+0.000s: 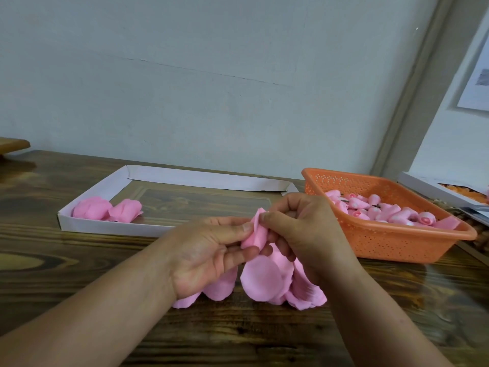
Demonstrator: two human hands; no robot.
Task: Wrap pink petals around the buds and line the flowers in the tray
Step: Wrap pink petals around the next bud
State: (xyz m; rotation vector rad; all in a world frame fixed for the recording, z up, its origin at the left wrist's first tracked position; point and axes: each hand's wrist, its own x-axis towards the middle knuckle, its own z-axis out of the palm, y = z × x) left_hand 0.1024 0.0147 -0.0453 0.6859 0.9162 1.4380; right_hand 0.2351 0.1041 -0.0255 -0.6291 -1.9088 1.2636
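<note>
Two hands: both work at one pink petal (255, 234) held up between them, just above the table (79, 260).
Left hand (209, 255): thumb and fingertips pinch the petal's left side, likely to steady it while it is curled.
Right hand (299, 231): thumb and forefinger pinch the petal's top edge; the other fingers are curled behind it. Whether a bud sits inside the fold cannot be told.
Loose petals (262, 282): a heap lies on the table right under the hands, close for quick picking.
Tray (111, 226): white and shallow, beyond the left hand; two finished flowers (107, 210) lie side by side at its left end, which looks like the start of a row.
Basket (391, 242): orange, beside the right hand, holding many buds (370, 207), placed where that hand can reach them.
Progress: early, judging by how much of the tray is unfilled.
</note>
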